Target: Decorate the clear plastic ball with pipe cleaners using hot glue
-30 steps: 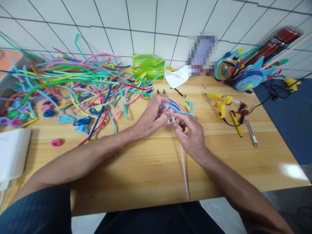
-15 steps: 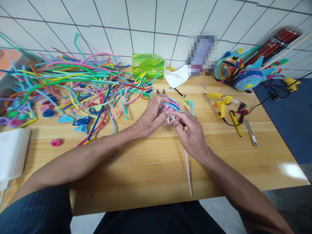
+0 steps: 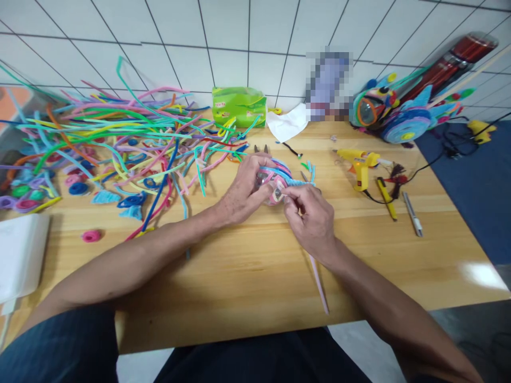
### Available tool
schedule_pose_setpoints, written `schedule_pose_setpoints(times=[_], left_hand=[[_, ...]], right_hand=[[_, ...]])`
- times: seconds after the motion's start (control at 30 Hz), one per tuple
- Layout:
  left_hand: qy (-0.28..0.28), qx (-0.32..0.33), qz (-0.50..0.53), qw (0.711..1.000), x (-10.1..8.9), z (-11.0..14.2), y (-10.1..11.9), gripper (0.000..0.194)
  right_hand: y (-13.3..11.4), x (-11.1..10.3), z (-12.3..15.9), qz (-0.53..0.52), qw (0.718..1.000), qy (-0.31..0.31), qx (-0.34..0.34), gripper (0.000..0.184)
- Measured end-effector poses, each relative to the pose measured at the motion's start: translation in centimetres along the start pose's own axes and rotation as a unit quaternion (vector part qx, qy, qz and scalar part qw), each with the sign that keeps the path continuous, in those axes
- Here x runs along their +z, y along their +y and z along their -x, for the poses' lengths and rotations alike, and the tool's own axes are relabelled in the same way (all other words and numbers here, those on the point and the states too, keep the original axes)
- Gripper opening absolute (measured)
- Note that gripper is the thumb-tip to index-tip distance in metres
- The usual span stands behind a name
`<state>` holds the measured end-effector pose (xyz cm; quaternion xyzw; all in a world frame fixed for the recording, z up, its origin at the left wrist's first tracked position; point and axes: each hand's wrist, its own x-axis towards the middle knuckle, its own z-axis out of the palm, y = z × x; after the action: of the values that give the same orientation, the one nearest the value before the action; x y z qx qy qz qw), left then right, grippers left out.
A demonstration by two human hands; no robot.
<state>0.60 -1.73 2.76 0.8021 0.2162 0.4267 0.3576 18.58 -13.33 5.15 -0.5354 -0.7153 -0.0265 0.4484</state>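
My left hand [image 3: 249, 186] is wrapped round a rounded craft piece [image 3: 282, 169] covered with pink, blue and purple pipe cleaners, partly clear at its near side. My right hand [image 3: 310, 215] pinches a pale pink pipe cleaner [image 3: 319, 284] against the near right side of that piece. The strip's free end hangs below my right hand toward the table's front edge. Fingers hide much of the craft piece. Just beyond my left hand, the dark tips of a tool [image 3: 261, 149] show; the rest of it is covered.
Loose pipe cleaners [image 3: 120, 119] and coiled bits crowd the left. A green tissue pack [image 3: 238, 107] stands by the wall. To the right lie a yellow glue gun [image 3: 361, 165], a yellow cutter [image 3: 387, 199], a grey pen-like tool [image 3: 412, 215] and a pipe-cleaner fish [image 3: 407, 122].
My right hand has shifted slightly down, and the free end of the pink pipe cleaner has swung to the right. My left hand keeps its hold. The view has tilted slightly.
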Motion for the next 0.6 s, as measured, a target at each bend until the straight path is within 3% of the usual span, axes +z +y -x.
schedule_pose_setpoints(times=[0.3, 0.6], left_hand=[[-0.006, -0.015, -0.012, 1.0, -0.4, -0.6, 0.6, 0.04], [0.014, 0.03, -0.056, 0.998, -0.3, -1.0, 0.4, 0.027]], right_hand=[[0.3, 0.2, 0.1, 0.011, 1.0, -0.003, 0.009, 0.027], [0.0, 0.2, -0.2, 0.018, 1.0, 0.018, 0.008, 0.016]])
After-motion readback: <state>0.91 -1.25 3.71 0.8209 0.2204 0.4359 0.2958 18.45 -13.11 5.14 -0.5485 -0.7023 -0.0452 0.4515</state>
